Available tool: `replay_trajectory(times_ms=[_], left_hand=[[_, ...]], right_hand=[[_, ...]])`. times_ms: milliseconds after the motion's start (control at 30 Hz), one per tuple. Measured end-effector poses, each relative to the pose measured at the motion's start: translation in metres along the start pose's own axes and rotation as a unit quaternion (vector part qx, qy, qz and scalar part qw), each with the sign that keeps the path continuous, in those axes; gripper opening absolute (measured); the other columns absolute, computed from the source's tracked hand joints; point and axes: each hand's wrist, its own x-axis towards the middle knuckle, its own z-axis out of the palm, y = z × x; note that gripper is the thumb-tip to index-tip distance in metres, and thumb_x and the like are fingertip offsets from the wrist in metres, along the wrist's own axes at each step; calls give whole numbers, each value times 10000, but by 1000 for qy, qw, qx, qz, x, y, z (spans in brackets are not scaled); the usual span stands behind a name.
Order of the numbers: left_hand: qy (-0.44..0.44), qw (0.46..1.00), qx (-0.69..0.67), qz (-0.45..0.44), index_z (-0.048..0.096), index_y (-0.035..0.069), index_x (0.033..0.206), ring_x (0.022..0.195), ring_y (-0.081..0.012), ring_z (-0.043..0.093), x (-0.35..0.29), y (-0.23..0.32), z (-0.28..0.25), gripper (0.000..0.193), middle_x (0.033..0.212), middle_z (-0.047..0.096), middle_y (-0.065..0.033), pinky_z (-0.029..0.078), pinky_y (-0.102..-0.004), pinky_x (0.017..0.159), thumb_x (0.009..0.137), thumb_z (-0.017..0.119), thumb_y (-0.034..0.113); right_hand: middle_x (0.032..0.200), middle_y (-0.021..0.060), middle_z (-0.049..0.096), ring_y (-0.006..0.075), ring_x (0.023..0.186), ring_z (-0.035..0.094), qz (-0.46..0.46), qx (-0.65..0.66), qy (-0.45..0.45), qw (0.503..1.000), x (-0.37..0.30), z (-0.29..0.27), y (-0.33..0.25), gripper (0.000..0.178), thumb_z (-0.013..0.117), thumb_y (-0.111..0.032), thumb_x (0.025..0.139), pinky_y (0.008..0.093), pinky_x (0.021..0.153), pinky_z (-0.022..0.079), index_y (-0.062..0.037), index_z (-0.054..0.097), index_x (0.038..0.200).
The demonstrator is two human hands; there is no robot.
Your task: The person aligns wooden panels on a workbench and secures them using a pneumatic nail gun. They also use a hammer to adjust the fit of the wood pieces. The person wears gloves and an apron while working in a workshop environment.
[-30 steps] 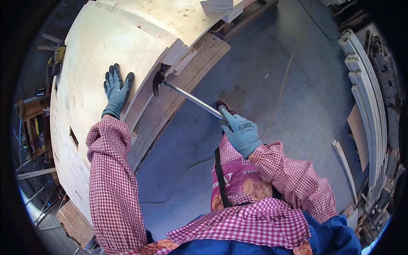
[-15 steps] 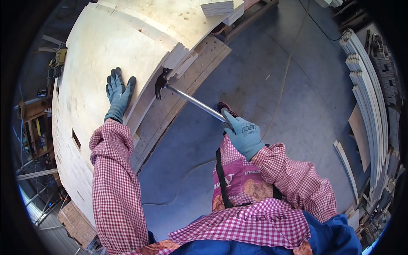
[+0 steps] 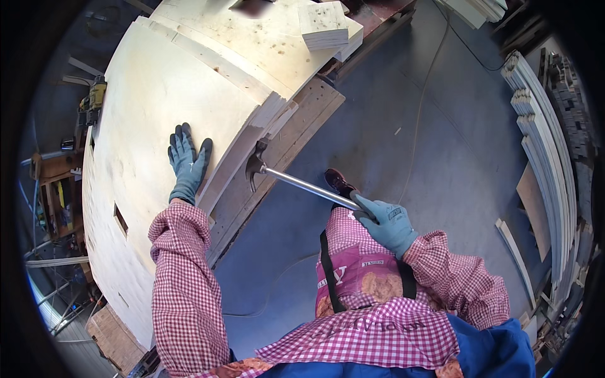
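My right hand (image 3: 386, 225), in a blue-grey work glove, is closed round the dark grip of a claw hammer (image 3: 309, 187). The hammer's shiny metal shaft points up and left, and its dark claw head is beside the edge of a stack of plywood sheets (image 3: 151, 88). Whether the head touches the wood I cannot tell. My left hand (image 3: 189, 162), gloved the same way, lies flat on the top sheet close to that edge, fingers stretched out and holding nothing. Under the sheets, a wooden plank (image 3: 309, 116) runs along the side.
A block of layered wood (image 3: 323, 25) sits at the far end of the sheets. Long pale boards (image 3: 545, 164) are stacked on the right. A thin cable (image 3: 421, 113) crosses the grey floor (image 3: 378, 126). A yellow power tool (image 3: 96, 94) is at the left.
The hammer and my right hand have moved a little right and nearer to me, the head drawing away from the sheets' edge. My left hand stays flat on the plywood; the view has shifted slightly.
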Motion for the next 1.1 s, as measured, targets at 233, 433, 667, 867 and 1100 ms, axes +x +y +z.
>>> replay_trajectory(times_ms=[233, 433, 667, 867, 1100], left_hand=[[53, 998, 9, 37, 130, 64, 1496, 1437, -325, 85, -16, 13, -10, 821, 1553, 128, -158, 41, -456, 1154, 875, 523, 429], [69, 997, -10, 23, 186, 27, 1478, 1431, -341, 113, -22, 38, -33, 823, 1539, 177, -171, 62, -472, 1154, 842, 558, 393], [96, 989, -113, -19, 313, 16, 1426, 1410, -335, 198, -13, 59, -44, 758, 1492, 304, -151, 99, -467, 1156, 792, 645, 267], [190, 929, -235, -212, 384, 1, 1374, 1363, -332, 276, 6, 79, -11, 572, 1437, 374, -164, 161, -460, 1133, 884, 603, 198], [217, 921, -21, -322, 391, -18, 1358, 1338, -353, 307, 34, 131, -11, 531, 1421, 377, -196, 180, -463, 1126, 904, 550, 206]], right_hand=[[846, 155, 647, 271, 705, 640, 165, 102, -22, 981, -59, -84, 34, 445, 629, -200, 845, 364, 642, 497, -119, 559, 1277], [797, 38, 632, 88, 610, 582, 352, 306, 113, 877, -31, -135, 39, 459, 558, -43, 867, 233, 516, 456, -101, 527, 1321], [702, 72, 652, 134, 581, 603, 355, 187, 215, 890, 111, -180, 82, 462, 572, -127, 879, 283, 535, 470, -171, 512, 1335], [901, 149, 668, 327, 832, 650, 332, -17, 180, 926, 263, -202, 140, 535, 576, -272, 860, 428, 752, 488, -267, 442, 1377], [1001, 218, 639, 374, 892, 630, 340, 143, 183, 911, 389, -149, 216, 633, 589, -210, 851, 458, 795, 486, -172, 342, 1432]])
